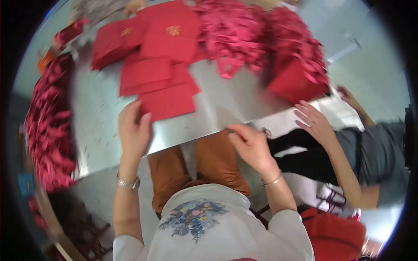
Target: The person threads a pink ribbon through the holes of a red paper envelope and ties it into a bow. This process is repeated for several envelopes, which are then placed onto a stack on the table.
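Several flat red paper pieces with the look of bags or envelopes, some with a gold emblem, lie overlapping on the metal table. My left hand (pixel 136 130) is at the lower left corner of the nearest red piece (pixel 169 102), its thumb and forefinger apart and nothing between them. Further right, by the front edge of the metal table (pixel 209 104), my right hand (pixel 253 145) is loosely curled, with no object showing in it. Behind the nearest piece are a smaller red piece (pixel 146 75) and a large red piece with a gold emblem (pixel 172 32).
Pink ribbon loops (pixel 235 30) are heaped at the back, and a ribbon-topped red stack (pixel 298 78) stands at the right. More ribbons (pixel 50 126) line the left edge. A co-worker's hand (pixel 317 124) reaches in from the right. A red-orange bag (pixel 333 232) is at lower right.
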Demonstrator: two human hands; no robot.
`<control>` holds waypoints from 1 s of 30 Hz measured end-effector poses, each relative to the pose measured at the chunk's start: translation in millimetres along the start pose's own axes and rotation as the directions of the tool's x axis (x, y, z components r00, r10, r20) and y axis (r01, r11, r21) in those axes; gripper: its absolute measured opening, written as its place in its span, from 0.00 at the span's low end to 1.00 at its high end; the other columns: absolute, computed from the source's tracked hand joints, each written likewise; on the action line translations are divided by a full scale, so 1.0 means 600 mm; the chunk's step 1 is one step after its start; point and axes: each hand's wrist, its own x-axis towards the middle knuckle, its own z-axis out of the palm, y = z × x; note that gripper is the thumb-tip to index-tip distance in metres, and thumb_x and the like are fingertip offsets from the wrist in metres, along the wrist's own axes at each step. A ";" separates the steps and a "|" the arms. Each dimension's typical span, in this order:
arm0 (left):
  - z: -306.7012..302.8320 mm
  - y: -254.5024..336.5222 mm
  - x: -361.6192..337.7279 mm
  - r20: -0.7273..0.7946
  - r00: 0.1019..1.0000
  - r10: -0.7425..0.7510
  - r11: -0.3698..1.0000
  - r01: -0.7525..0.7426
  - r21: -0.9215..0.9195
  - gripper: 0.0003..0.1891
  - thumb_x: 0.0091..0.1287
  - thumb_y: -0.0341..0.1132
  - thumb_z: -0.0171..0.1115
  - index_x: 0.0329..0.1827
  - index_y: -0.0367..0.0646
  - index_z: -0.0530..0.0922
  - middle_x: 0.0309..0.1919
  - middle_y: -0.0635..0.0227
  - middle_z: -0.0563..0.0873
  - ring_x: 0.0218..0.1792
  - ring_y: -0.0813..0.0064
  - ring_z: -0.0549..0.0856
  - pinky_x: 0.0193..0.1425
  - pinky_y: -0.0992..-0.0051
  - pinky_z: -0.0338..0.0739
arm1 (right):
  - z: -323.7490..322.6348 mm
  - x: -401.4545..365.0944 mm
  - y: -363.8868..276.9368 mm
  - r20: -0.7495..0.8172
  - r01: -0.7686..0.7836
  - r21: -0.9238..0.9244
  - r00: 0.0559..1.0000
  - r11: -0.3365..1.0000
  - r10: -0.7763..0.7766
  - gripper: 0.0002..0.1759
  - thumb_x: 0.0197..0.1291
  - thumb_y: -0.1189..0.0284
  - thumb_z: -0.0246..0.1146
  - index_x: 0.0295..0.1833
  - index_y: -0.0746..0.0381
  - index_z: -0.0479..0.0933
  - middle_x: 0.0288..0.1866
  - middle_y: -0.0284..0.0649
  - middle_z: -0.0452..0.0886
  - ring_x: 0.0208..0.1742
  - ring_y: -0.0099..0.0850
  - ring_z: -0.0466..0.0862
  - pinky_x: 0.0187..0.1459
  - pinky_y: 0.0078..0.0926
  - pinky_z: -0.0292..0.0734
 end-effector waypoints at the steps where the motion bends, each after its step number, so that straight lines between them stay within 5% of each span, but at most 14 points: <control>1: 0.001 0.000 0.001 -0.037 0.997 0.070 0.995 -0.067 0.077 0.21 0.58 0.32 0.68 0.55 0.39 0.78 0.53 0.54 0.81 0.55 0.53 0.79 0.61 0.61 0.73 | 0.001 0.006 -0.010 0.036 -0.018 0.015 0.999 1.000 0.017 0.12 0.62 0.77 0.64 0.51 0.66 0.81 0.31 0.38 0.84 0.32 0.20 0.81 0.36 0.19 0.76; 4: -0.003 0.008 0.008 -0.011 0.997 0.076 0.987 -0.074 0.142 0.24 0.54 0.36 0.73 0.54 0.38 0.79 0.55 0.52 0.80 0.56 0.51 0.78 0.61 0.60 0.73 | 0.019 0.034 -0.022 0.081 -0.029 0.076 0.996 0.997 0.023 0.12 0.62 0.77 0.64 0.51 0.68 0.80 0.31 0.37 0.84 0.33 0.19 0.82 0.37 0.18 0.77; 6: -0.002 0.009 0.006 -0.017 0.995 0.100 0.979 -0.095 0.180 0.25 0.53 0.37 0.74 0.54 0.38 0.79 0.56 0.52 0.80 0.56 0.51 0.78 0.61 0.60 0.73 | 0.042 0.066 -0.032 0.011 0.065 0.104 0.998 0.993 -0.066 0.11 0.62 0.76 0.64 0.49 0.65 0.81 0.28 0.43 0.80 0.25 0.27 0.77 0.31 0.22 0.75; 11: -0.001 0.012 0.007 -0.016 0.993 0.118 0.973 -0.112 0.203 0.27 0.51 0.39 0.75 0.54 0.38 0.80 0.56 0.51 0.80 0.55 0.51 0.78 0.59 0.59 0.73 | 0.100 0.166 -0.045 -0.015 0.124 0.050 0.992 0.991 -0.124 0.17 0.60 0.71 0.65 0.54 0.65 0.78 0.37 0.45 0.83 0.31 0.36 0.83 0.37 0.32 0.78; 13: -0.001 0.012 0.006 -0.027 0.992 0.124 0.971 -0.116 0.211 0.27 0.51 0.39 0.75 0.54 0.38 0.80 0.56 0.51 0.80 0.55 0.51 0.78 0.58 0.59 0.73 | 0.117 0.189 -0.059 0.031 0.001 -0.084 1.000 0.996 0.002 0.26 0.59 0.64 0.66 0.61 0.63 0.74 0.49 0.46 0.82 0.42 0.42 0.84 0.45 0.39 0.79; 16: -0.003 0.011 0.007 -0.024 0.987 0.157 0.961 -0.148 0.235 0.25 0.52 0.39 0.75 0.52 0.38 0.80 0.54 0.52 0.81 0.54 0.51 0.78 0.57 0.60 0.73 | 0.134 0.185 -0.075 0.019 0.092 -0.365 0.996 0.926 -0.092 0.32 0.59 0.62 0.67 0.67 0.63 0.71 0.57 0.48 0.78 0.50 0.40 0.82 0.51 0.34 0.77; 18: -0.009 0.005 0.004 -0.015 0.983 0.182 0.975 -0.178 0.134 0.20 0.55 0.37 0.74 0.49 0.38 0.82 0.48 0.55 0.83 0.48 0.57 0.81 0.51 0.65 0.76 | 0.135 0.176 -0.076 0.054 0.021 -0.313 0.999 0.950 -0.004 0.36 0.56 0.64 0.69 0.69 0.61 0.68 0.58 0.49 0.75 0.57 0.43 0.79 0.56 0.35 0.75; 21: -0.013 -0.002 -0.004 -0.066 0.996 -0.061 0.947 0.036 -0.319 0.09 0.64 0.32 0.66 0.44 0.37 0.82 0.33 0.64 0.84 0.30 0.75 0.81 0.35 0.77 0.76 | 0.120 0.152 -0.068 -0.015 0.026 -0.113 1.000 0.993 -0.027 0.40 0.52 0.64 0.71 0.69 0.66 0.66 0.61 0.52 0.74 0.55 0.47 0.80 0.57 0.41 0.76; 22: -0.012 -0.003 -0.006 -0.062 0.996 -0.062 0.946 0.039 -0.323 0.09 0.64 0.32 0.66 0.44 0.37 0.82 0.33 0.64 0.84 0.30 0.75 0.81 0.35 0.77 0.76 | 0.112 0.141 -0.065 0.050 -0.095 0.168 0.995 0.981 0.088 0.41 0.53 0.68 0.71 0.71 0.67 0.62 0.62 0.51 0.74 0.57 0.43 0.79 0.59 0.38 0.76; 24: -0.015 0.003 -0.006 -0.026 0.988 -0.154 0.921 0.134 -0.366 0.09 0.65 0.32 0.66 0.44 0.37 0.82 0.33 0.65 0.84 0.30 0.76 0.81 0.36 0.77 0.76 | 0.093 0.120 -0.062 0.243 -0.341 0.633 0.940 0.695 0.239 0.44 0.55 0.77 0.69 0.75 0.71 0.55 0.65 0.50 0.73 0.62 0.35 0.78 0.61 0.31 0.75; 25: -0.020 0.008 -0.003 -0.008 0.985 -0.171 0.915 0.156 -0.372 0.09 0.64 0.31 0.66 0.45 0.37 0.82 0.34 0.64 0.85 0.33 0.73 0.83 0.36 0.77 0.77 | 0.084 0.109 -0.061 0.241 -0.339 0.647 0.941 0.683 0.238 0.44 0.57 0.84 0.66 0.76 0.71 0.52 0.65 0.48 0.73 0.63 0.32 0.77 0.61 0.28 0.75; 27: -0.017 0.008 0.014 -0.125 0.990 0.067 0.973 -0.092 -0.211 0.11 0.64 0.30 0.66 0.47 0.38 0.81 0.39 0.61 0.85 0.39 0.68 0.83 0.38 0.75 0.78 | 0.077 0.083 -0.062 0.191 -0.301 0.686 0.953 0.663 0.234 0.43 0.57 0.86 0.64 0.76 0.70 0.52 0.65 0.47 0.73 0.62 0.32 0.77 0.62 0.28 0.75; 30: -0.021 0.058 0.044 -0.070 0.945 0.319 0.947 -0.321 -0.030 0.15 0.61 0.32 0.67 0.49 0.37 0.80 0.48 0.56 0.83 0.48 0.57 0.82 0.51 0.63 0.77 | 0.087 0.056 -0.061 0.132 -0.152 0.622 0.987 0.768 0.089 0.43 0.57 0.88 0.64 0.77 0.67 0.53 0.67 0.44 0.72 0.64 0.30 0.75 0.64 0.29 0.73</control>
